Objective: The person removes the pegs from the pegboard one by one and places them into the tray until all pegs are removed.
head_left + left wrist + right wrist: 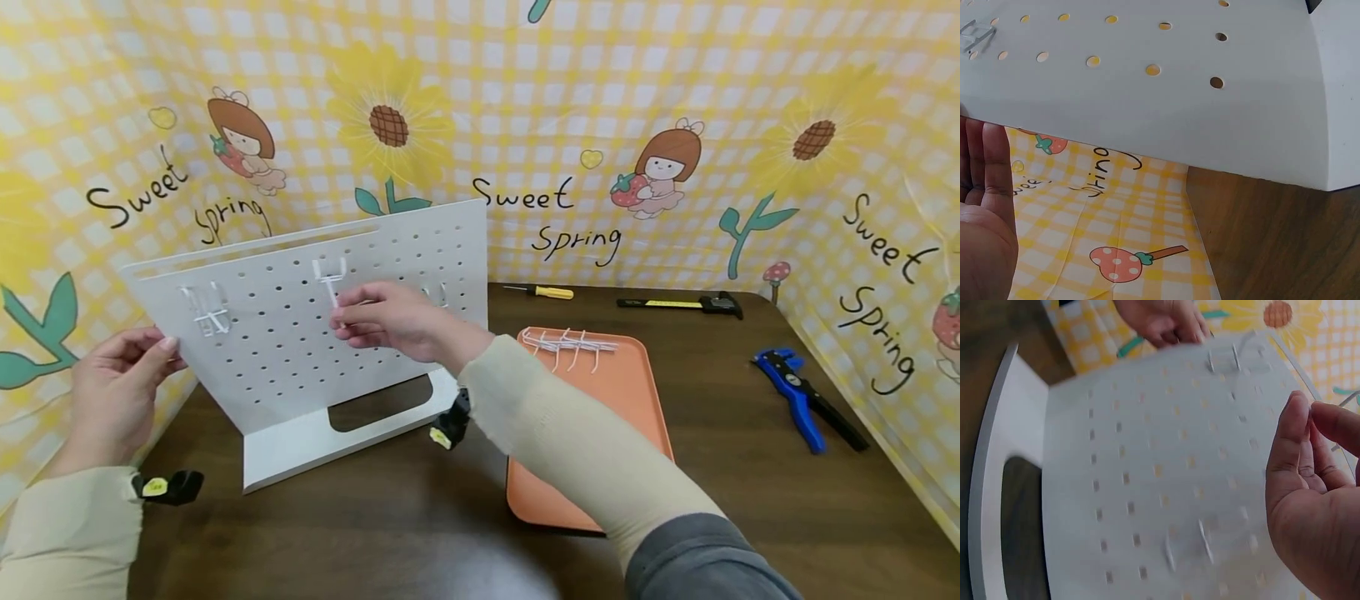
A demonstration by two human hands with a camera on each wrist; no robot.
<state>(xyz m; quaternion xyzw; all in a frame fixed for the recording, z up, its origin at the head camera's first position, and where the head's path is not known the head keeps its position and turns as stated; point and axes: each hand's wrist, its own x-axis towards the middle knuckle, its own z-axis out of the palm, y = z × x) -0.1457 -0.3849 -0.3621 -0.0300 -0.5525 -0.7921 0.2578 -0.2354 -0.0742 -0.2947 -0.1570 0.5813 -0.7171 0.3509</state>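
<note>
- Right hand (390,317): fingers and thumb pinch the stem of a white wire hook (327,282) in front of the pegboard's upper middle.
- Held hook: the two-pronged end points up, and the stem runs down to the fingertips. Whether the prongs sit in the holes cannot be told.
- Left hand (120,392): grips the left edge of the white pegboard (288,367), thumb on the front side and fingers at the edge.
- Pegboard: stands on its flat foot (288,454), left of the tray, on the dark wooden table (337,542). Its panel has rows of holes; the foot has a rounded cutout.
- Left mounted hook (210,312): on the panel near its left edge, at upper height.
- Right mounted hook (442,294): on the panel's right part, partly hidden behind the right hand in the head view.
- Orange tray (581,425): lies right of the pegboard, partly beneath the right forearm. Several spare hooks (573,344) lie together at its far end.
- Tools: a yellow-handled screwdriver (553,292) and a black caliper (678,305) lie along the far edge of the table; blue-and-black pliers (798,392) lie right of the tray.
- Backdrop: yellow checked cloth (480,108) with printed flowers.
</note>
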